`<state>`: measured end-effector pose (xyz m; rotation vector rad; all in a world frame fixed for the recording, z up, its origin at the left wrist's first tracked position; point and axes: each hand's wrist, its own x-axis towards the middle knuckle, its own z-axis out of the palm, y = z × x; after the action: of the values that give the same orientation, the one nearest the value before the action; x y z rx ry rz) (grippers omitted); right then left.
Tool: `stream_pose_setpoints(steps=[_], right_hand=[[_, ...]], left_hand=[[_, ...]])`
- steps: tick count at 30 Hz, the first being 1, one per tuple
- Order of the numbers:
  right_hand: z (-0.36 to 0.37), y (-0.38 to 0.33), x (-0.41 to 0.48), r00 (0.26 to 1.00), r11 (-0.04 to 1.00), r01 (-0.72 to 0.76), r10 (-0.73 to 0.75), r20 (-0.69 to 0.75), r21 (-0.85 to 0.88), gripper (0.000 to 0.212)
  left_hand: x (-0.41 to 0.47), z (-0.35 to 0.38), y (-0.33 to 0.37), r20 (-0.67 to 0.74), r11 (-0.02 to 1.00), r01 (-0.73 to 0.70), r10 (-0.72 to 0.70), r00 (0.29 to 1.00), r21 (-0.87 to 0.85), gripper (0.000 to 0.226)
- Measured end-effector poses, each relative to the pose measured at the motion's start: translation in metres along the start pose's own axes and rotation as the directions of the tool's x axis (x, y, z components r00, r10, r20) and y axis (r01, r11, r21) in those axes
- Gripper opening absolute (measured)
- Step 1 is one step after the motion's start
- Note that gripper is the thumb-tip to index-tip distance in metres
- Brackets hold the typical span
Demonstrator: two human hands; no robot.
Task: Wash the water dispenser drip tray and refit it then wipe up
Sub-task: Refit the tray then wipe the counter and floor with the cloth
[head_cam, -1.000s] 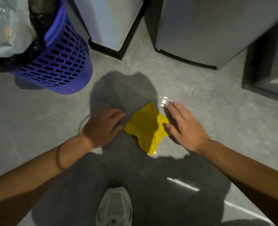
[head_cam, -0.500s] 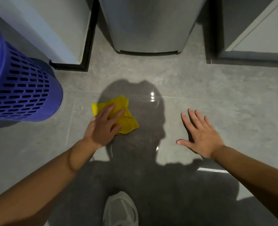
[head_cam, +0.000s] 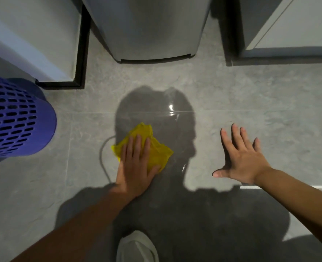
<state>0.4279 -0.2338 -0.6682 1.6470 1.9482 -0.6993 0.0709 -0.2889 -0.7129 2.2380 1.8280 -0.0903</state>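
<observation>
Left hand (head_cam: 135,167): fingers straight, palm pressing flat on the yellow cloth (head_cam: 161,154) at floor centre. Right hand (head_cam: 241,157): fingers spread wide, holding nothing, on or just above the grey floor tile (head_cam: 269,95) at 3 o'clock. Cloth: judged light, soft, limp, probably damp; best bunched under the palm or pinched at a free corner. Blue perforated basket (head_cam: 18,118), 9 o'clock: contents out of view. Drip tray: not visible.

Shown are a yellow cloth (head_cam: 161,155), a blue slot-patterned basket (head_cam: 14,120), a grey mottled floor (head_cam: 260,95) and a seemingly white shoe (head_cam: 137,247).
</observation>
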Motion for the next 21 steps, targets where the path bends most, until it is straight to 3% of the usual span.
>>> stream_pose_setpoints(steps=[3, 6, 9, 11, 13, 16, 21], right_hand=[[-0.002, -0.003, -0.002, 1.0, 1.0, -0.007, 0.007, -0.011, 0.017, 0.144], [-0.009, 0.001, -0.002, 1.0, 0.998, 0.028, -0.028, -0.006, 0.056, 0.132], [-0.026, 0.014, -0.005, 0.997, 0.966, 0.058, -0.042, -0.069, 0.253, 0.109], [-0.031, 0.027, -0.01, 0.991, 0.941, 0.001, 0.045, -0.129, 0.337, 0.104], [-0.029, 0.038, -0.017, 0.992, 0.942, -0.086, 0.11, -0.056, 0.324, 0.116], [-0.015, 0.045, -0.027, 0.99, 0.976, -0.132, 0.121, 0.074, 0.172, 0.139], [-0.001, 0.043, -0.028, 0.993, 0.985, -0.116, 0.115, 0.018, 0.124, 0.149]], left_hand=[[0.07, -0.016, -0.011, -0.041, 0.999, 0.035, -0.034, 0.999, 0.016, 0.086], [0.136, -0.036, -0.024, 0.024, 0.999, 0.039, -0.04, 0.999, 0.033, 0.086], [0.153, -0.041, -0.024, 0.071, 0.994, -0.062, 0.056, 0.996, 0.084, 0.083], [0.135, -0.037, -0.008, 0.071, 0.981, -0.173, 0.167, 0.983, 0.092, 0.079], [0.102, -0.026, 0.023, 0.092, 0.964, -0.26, 0.254, 0.963, 0.061, 0.078], [0.031, -0.001, 0.071, 0.095, 0.922, -0.387, 0.387, 0.917, -0.017, 0.074], [-0.037, 0.015, 0.071, 0.102, 0.927, -0.37, 0.375, 0.921, -0.063, 0.085]])
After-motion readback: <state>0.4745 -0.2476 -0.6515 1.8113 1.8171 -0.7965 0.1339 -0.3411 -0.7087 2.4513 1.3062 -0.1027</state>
